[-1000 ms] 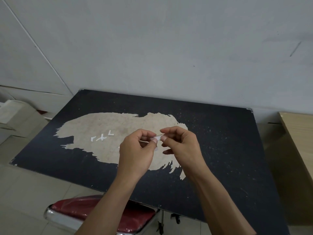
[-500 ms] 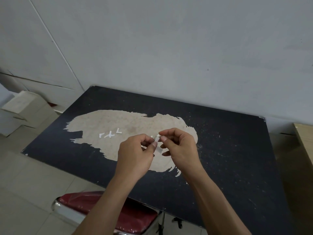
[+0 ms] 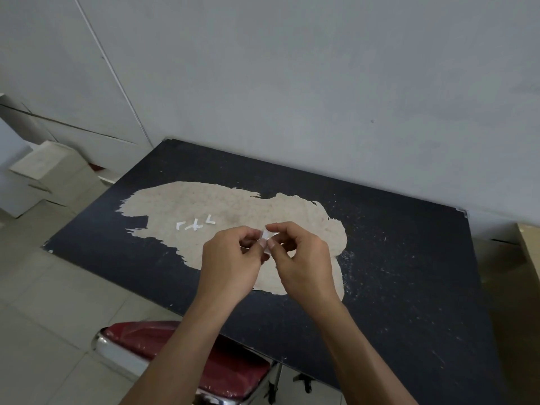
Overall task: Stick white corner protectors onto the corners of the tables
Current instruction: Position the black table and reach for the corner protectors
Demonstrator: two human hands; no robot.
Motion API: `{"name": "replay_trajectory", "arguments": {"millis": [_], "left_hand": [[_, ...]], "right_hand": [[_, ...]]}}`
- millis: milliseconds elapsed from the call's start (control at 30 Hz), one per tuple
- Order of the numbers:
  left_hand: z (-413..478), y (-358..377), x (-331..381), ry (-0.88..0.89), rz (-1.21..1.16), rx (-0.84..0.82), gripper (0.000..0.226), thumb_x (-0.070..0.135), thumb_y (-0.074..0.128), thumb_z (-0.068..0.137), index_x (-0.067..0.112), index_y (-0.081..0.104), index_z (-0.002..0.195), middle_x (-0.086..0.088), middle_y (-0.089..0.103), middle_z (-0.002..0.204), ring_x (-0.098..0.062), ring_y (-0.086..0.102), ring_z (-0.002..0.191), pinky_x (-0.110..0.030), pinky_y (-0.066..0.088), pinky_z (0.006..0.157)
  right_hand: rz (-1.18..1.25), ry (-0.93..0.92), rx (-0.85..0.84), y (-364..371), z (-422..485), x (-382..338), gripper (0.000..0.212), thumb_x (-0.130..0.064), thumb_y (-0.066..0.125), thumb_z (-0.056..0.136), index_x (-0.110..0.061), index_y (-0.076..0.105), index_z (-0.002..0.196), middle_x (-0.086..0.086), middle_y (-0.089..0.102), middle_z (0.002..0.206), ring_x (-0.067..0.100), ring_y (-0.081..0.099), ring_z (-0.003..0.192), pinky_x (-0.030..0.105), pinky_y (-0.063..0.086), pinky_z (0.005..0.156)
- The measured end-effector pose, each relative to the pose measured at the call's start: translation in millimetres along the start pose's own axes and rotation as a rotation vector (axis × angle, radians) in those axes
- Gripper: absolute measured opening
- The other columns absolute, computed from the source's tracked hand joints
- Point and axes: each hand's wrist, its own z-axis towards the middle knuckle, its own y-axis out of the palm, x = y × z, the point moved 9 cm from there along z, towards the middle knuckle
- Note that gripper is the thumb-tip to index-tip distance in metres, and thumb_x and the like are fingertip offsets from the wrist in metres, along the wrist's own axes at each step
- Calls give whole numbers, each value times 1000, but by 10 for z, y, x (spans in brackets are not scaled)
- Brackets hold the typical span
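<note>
Hands meet above the middle of the table, fingertip to fingertip: the left hand (image 3: 230,264) and the right hand (image 3: 304,264) both have thumb and forefinger pinched on one small white corner protector (image 3: 267,235), which is held just above the tabletop between them. The other fingers of each hand are curled in towards the palms, and both bare forearms reach in from the near edge of the view. How the little piece is folded, or which face is turned up, is too small to tell. Directly beneath the hands lies a large worn patch (image 3: 233,206), tan and ragged at its edges, where the dark covering has peeled off the black table (image 3: 409,273). On that patch, to the left of the hands and a little farther away, a few loose protectors (image 3: 195,226) lie flat, small white angled pieces set close together, two of them seeming to cross. The dark surface to the right is flecked with pale scratches. A red cushioned seat (image 3: 163,343) with a shiny metal rim sits partly under the near edge of the table. The far edge of the table meets a plain grey wall (image 3: 292,83). To the far left a pale box (image 3: 43,168) stands on the tiled floor (image 3: 43,302), and at the right edge a light wooden surface (image 3: 530,247) shows.
</note>
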Motion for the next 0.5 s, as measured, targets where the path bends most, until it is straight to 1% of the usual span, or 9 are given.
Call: {"name": "replay_trajectory", "arguments": {"millis": [67,100,200,333,433,500], "left_hand": [[-1,-18,20,5,15,17,11,18,68,93,16,76,101,8,74,82,-3,73,68,-34,62,77],[-6,-26,32,8,26,25,10,18,68,93,17,76,99,9,74,81,-4,73,67,-34,62,77],[-11,-49,50,2,73,49,7,22,68,93,22,75,92,11,73,79,-8,72,68,-37,61,75],[-23,-53,52,-30,103,63,9,26,67,92,24,74,86,11,72,75,-10,72,69,-39,60,75],[-50,-31,64,-37,106,59,8,23,66,92,23,73,87,9,72,77,-12,72,69,-39,61,74],[-70,-18,84,-33,119,51,7,22,66,92,22,72,88,8,72,78,-13,72,70,-39,61,75]], "right_hand": [[-87,-58,18,-3,-22,-75,23,-16,66,94,-28,71,113,-17,70,83,1,64,83,18,51,74],[-130,-88,34,-5,-32,-111,23,-17,65,94,-27,71,114,-16,71,86,2,64,84,16,50,73],[-243,-153,76,10,-58,-183,23,-20,64,94,-26,71,115,-12,72,95,6,66,82,22,50,74],[-293,-188,108,24,-114,-214,19,-20,63,94,-24,70,111,-9,73,94,10,67,82,31,53,71],[-259,-151,111,5,-151,-180,13,-18,64,93,-23,68,104,-11,73,91,8,66,79,31,53,70],[-243,-131,106,-8,-167,-165,19,-16,64,92,-24,66,109,-11,73,92,7,67,80,29,52,72]]}}
